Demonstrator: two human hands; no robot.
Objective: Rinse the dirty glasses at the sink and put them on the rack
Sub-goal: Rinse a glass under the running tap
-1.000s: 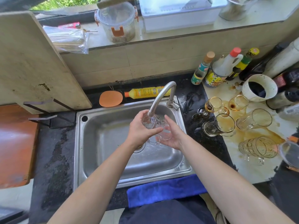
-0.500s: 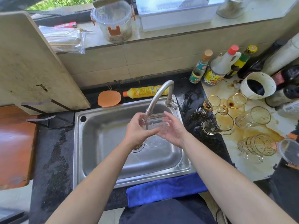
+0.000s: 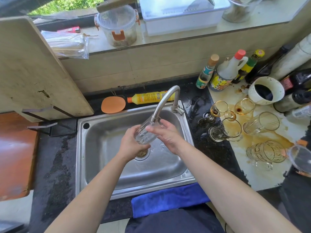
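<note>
A: Nearest the camera?

B: Folded blue cloth (image 3: 168,199) draped over the counter edge, just in front of the steel sink (image 3: 80,165). Two bare forearms reaching in above it.

A: And the hands?

B: Left hand (image 3: 132,146) wrapped round the lower part of a clear glass (image 3: 144,134), fingers curled in a firm grip. Right hand (image 3: 168,137) laid against the upper side of the glass, fingers nearly straight, touching rather than clutching.

A: Where exactly, that glass?

B: Held above the basin, over the drain (image 3: 143,153), tilted with its mouth up against the spout of the faucet (image 3: 165,100). No clear sight of running water, only a wet shine in the basin right of the drain.

A: Mid-rinse, then?

B: Looks that way. Rinsing in hand for this one glass, not yet carried to any rack.

A: Left to do?

B: Plenty, judging by the counter to the right. Lying on their sides in a brown spill: a patterned tumbler (image 3: 265,151), a footed glass (image 3: 225,130), a tall plain glass (image 3: 261,122). Further back, a small glass with amber dregs (image 3: 218,108) and another with a dark spot (image 3: 244,106). All unwashed, by the look of them.

A: And the rack?

B: Hard to say which. Black metal stand (image 3: 50,126) left of the sink, propping a cutting board (image 3: 33,73). White draining tub (image 3: 181,22) far back on the windowsill. No glass seen in either.
</note>
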